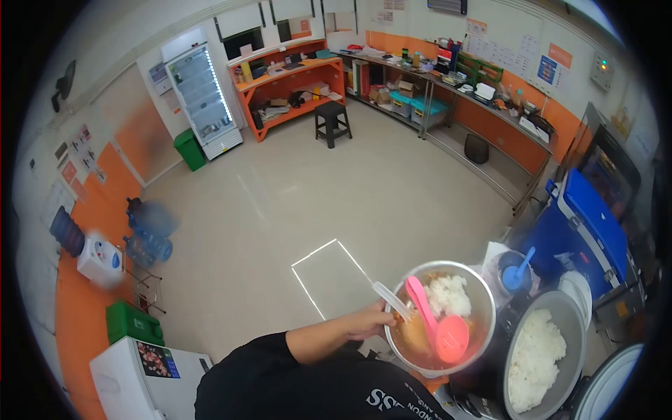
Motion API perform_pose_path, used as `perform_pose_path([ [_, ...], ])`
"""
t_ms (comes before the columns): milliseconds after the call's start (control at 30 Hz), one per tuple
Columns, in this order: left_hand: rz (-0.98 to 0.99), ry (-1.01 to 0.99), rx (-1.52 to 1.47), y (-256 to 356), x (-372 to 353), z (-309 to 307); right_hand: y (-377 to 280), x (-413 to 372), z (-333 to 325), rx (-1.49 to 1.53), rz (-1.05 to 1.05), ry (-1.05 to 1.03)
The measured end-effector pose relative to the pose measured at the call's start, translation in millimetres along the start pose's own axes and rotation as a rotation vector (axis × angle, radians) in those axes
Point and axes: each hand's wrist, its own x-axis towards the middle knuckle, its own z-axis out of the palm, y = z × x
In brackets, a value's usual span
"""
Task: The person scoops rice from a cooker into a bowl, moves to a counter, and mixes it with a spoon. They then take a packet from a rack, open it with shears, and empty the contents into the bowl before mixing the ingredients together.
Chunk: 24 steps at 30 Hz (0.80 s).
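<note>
My left hand (374,322) is closed on the rim of a metal bowl (484,297), with the thumb by a spoon with a clear handle (392,299). White rice (449,294) and an orange-brown soup (413,337) are in the bowl. A pink ladle (451,339) lies in it, its handle leaning on the far rim. Right beside the bowl stands a large rice pot (514,350) full of cooked rice (537,360). My right hand does not show; the bowl and my body hide the area below.
A blue ladle (516,274) rests in a container behind the pot, near a blue cooler box (570,224). At lower left are a white chest (150,378) and a green jerrycan (133,325). A black stool (332,122) stands across the tiled floor (280,189).
</note>
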Motion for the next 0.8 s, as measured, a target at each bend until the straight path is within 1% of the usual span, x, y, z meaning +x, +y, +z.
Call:
perform_pose_path([
  [67, 0.046, 0.05, -0.032, 1.7, -3.0, 3.9, 24.9, 7.7, 1.3, 0.023, 0.068, -0.004],
  [133, 0.119, 0.06, 0.022, 1.0, -5.0, 2.8, 48.3, 12.1, 4.2, 0.044, 0.131, -0.007],
  [200, 0.162, 0.014, 0.006, 2.8, -8.8, 1.5, 72.8, 15.7, 3.1, 0.056, 0.185, -0.009],
  [267, 0.204, 0.089, -0.026, 4.0, -17.7, 11.0, 97.1, 23.1, 0.1, 0.064, 0.22, -0.014],
  [300, 0.194, 0.074, -0.036, 4.7, -21.1, 14.8, 106.2, 25.4, -0.3, 0.072, 0.232, -0.016],
  [367, 0.22, 0.136, -0.003, 4.6, -28.1, 21.5, 131.4, 33.8, -2.5, 0.08, 0.252, -0.016],
  [500, 0.255, 0.134, -0.041, -8.3, -35.0, 26.5, 168.6, 43.3, -14.6, 0.09, 0.261, -0.027],
  [567, 0.302, 0.155, -0.035, -17.9, -38.6, 25.7, 174.1, 53.8, -14.9, 0.091, 0.272, -0.025],
  [600, 0.291, 0.191, -0.033, -19.3, -43.2, 29.0, 176.5, 56.6, -13.8, 0.089, 0.272, -0.029],
  [767, 0.302, 0.173, -0.07, -30.8, -54.4, 22.2, 186.0, 64.4, -16.3, 0.072, 0.289, -0.045],
  [800, 0.282, 0.214, -0.064, -32.9, -58.8, 19.7, 186.6, 68.3, -16.9, 0.079, 0.285, -0.044],
])
